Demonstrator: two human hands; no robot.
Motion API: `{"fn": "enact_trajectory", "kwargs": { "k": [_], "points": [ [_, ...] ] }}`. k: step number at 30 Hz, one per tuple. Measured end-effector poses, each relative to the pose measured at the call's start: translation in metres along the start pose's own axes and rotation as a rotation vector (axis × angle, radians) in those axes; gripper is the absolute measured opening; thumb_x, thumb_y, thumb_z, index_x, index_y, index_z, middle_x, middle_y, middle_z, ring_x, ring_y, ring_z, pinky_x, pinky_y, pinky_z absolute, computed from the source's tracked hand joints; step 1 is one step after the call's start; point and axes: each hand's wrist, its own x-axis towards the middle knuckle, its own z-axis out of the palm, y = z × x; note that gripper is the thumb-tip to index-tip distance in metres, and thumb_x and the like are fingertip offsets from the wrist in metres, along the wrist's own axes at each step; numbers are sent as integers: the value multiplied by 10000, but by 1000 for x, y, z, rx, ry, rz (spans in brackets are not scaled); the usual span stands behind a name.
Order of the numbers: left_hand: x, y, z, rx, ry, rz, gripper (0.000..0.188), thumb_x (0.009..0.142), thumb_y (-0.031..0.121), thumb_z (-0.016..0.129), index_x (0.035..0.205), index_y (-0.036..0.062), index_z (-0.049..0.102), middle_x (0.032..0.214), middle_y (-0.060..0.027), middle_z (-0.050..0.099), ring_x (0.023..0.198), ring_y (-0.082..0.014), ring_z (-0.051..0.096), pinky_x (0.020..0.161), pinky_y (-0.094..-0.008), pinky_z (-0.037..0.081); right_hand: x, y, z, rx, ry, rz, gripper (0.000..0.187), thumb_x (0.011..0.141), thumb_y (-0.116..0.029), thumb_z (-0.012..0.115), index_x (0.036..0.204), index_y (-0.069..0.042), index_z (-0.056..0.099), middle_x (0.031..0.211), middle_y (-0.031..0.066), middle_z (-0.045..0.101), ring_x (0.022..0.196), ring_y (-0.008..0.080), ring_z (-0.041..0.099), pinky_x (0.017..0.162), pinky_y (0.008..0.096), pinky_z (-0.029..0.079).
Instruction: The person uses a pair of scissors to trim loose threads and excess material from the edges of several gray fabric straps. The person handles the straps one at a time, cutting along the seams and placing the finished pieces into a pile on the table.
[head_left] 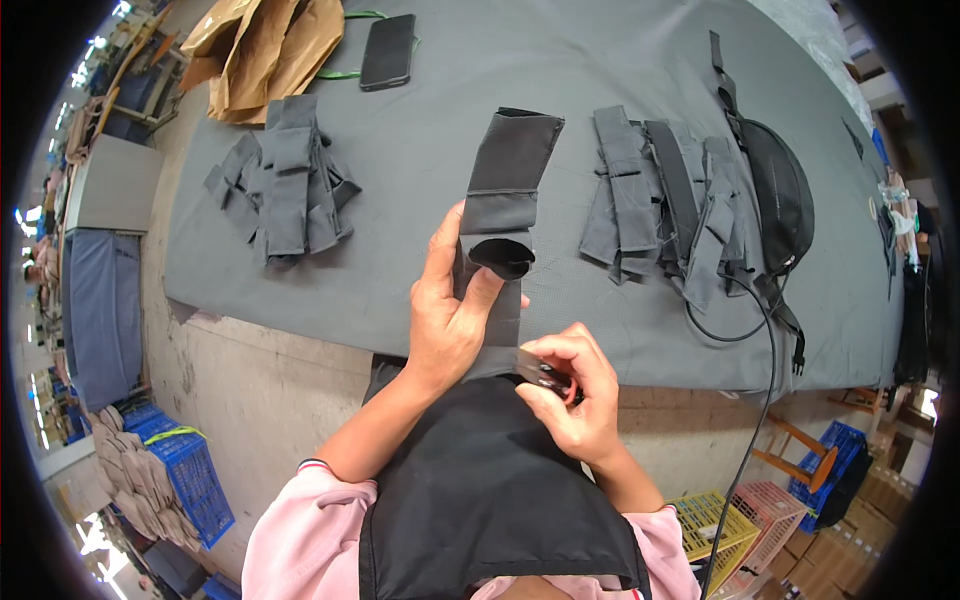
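Note:
A long dark grey fabric strip point(505, 160) with sewn folds stands up from the near edge of the table. My left hand point(445, 320) is closed on it, thumb at the mouth of an open pocket-like loop and fingers behind the cloth. My right hand point(575, 390) is closed around small thread snips point(545, 375) with a red part, partly hidden by the fingers. The snips are beside the lower end of the strip, close to my black apron point(490, 480); whether they touch the cloth I cannot tell.
Piles of similar grey strips lie on the grey-covered table point(400, 170): a left pile point(290, 190) and a right pile point(655, 195). A black waist bag point(780, 195) with a cable point(770, 370) lies at right. A phone point(387, 52) and brown paper bag point(265, 55) sit at far left.

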Motion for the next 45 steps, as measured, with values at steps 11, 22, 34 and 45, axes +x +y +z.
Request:
{"fn": "enact_trajectory", "kwargs": {
  "k": [11, 22, 34, 45],
  "points": [
    [11, 4, -5, -484, 51, -404, 294, 958, 249, 512, 1205, 121, 417, 1020, -110, 615, 787, -177, 645, 619, -311, 558, -9, 24, 25, -3, 109, 66, 304, 745, -42, 751, 640, -24, 466, 562, 28, 420, 487, 104, 344, 447, 261, 316],
    [13, 9, 4, -568, 183, -393, 293, 949, 307, 527, 1156, 120, 438, 997, -116, 633, 737, -170, 643, 628, -300, 549, -1, 26, 20, 463, 210, 444, 218, 789, -49, 721, 820, -64, 506, 688, -63, 475, 566, -3, 383, 462, 168, 322],
    [18, -4, -3, -641, 13, -674, 454, 1001, 385, 336, 1225, 5, 442, 1148, -163, 591, 865, -224, 631, 757, -356, 551, -4, 28, 21, 538, 138, 464, 140, 807, -52, 709, 788, -46, 570, 651, -65, 506, 550, 9, 429, 476, 179, 357],
    [-41, -13, -7, -385, -15, -509, 338, 889, 60, 607, 1170, 74, 418, 1035, -67, 536, 957, -93, 530, 847, -249, 439, -1, 35, 36, 594, 361, 484, 84, 831, 5, 659, 817, -38, 588, 686, -63, 499, 574, 7, 433, 486, 160, 351]
  ]
}}
